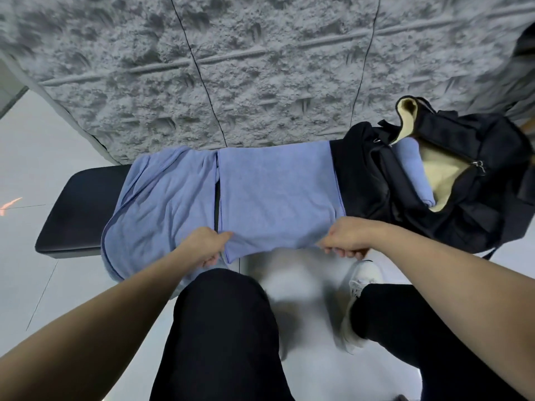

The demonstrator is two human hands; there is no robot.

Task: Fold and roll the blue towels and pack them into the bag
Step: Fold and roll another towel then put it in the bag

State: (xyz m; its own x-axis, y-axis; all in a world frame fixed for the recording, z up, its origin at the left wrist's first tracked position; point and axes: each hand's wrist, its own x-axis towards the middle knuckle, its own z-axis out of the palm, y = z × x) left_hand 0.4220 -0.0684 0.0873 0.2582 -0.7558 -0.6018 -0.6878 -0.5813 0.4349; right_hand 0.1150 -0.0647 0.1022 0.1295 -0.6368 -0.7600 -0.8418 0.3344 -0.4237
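We see a folded blue terry towel lying flat on a dark padded bench, its near edge pinched at both corners: the left hand at 7 o'clock of it, the right hand at 5 o'clock, fingers curled round the cloth. A second, rumpled towel lies at its 9 o'clock. At 3 o'clock, an open black bag (cream-lined) holds a rolled towel.
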